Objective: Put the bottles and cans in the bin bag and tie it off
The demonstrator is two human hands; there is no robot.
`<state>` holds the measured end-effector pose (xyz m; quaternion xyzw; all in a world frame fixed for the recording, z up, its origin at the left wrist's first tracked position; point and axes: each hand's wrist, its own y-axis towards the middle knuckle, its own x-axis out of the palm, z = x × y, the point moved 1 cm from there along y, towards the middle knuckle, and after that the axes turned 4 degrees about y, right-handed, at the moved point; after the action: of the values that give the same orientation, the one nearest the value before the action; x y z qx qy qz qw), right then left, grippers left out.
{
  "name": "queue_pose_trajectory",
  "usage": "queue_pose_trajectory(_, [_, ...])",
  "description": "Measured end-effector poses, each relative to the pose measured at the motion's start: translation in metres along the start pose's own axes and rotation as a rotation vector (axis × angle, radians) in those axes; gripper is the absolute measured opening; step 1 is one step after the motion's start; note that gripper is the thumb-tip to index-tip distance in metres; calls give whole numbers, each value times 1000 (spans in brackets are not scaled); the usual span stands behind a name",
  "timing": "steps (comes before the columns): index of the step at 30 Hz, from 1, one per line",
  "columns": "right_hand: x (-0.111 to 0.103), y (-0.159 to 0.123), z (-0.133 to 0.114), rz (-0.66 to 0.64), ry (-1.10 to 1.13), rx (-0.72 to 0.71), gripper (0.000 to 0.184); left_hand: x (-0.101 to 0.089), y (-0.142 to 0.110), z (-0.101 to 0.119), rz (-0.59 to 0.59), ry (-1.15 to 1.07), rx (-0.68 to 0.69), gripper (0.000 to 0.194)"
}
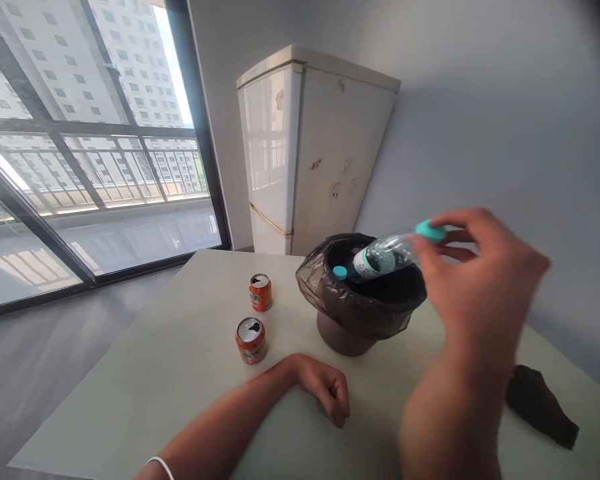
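Here, a clear bottle (387, 255) is pinched at its turquoise cap (431, 231) by the right hand (480, 267), and is held tilted at the mouth of the bag-lined bin (347, 335). Inside, another turquoise cap (339, 272) is seen. The left hand (324, 385), with curled fingers, is rested on the counter (180, 373) near two orange cans (251, 348).
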<state>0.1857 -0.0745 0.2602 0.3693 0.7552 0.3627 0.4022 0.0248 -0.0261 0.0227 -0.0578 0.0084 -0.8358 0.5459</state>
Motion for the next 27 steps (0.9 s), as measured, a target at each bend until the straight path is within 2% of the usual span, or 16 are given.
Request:
queue_pose_trajectory(2, [24, 6, 7, -158, -30, 28, 13, 0, 1, 0, -6, 15, 15, 60])
queue_pose_trajectory(6, [63, 6, 18, -465, -123, 74, 11, -1, 1, -4, -16, 43, 47, 59])
queue_pose_trajectory(9, [75, 1, 20, -627, -170, 96, 8, -1, 1, -8, -7, 30, 36, 56])
queue_pose_trajectory(13, [79, -4, 23, -772, -216, 144, 10, 0, 1, -7, -9, -1, 14, 57])
queue_pose_trajectory(16, [80, -4, 26, -787, -220, 144, 17, 2, 0, -5, 0, -11, 12, 59])
queue_pose_trajectory(18, [77, -2, 24, -725, -215, 104, 18, 3, 0, -4, 6, -14, 11, 60])
queue_pose_trajectory(21, [66, 1, 7, -501, -167, 46, 19, 2, 0, -4, 12, -12, 10, 61])
queue_pose_trajectory(24, [53, -5, -24, -309, -43, -30, 18, -1, 1, -6, 11, -7, -6, 61])
queue_pose_trajectory(25, [51, -9, -36, -311, 17, -69, 18, -2, 1, -7, 4, -3, -16, 61])
queue_pose_trajectory(27, [56, -22, -59, -459, 160, -136, 18, -1, 2, -10, -8, 14, -23, 61])
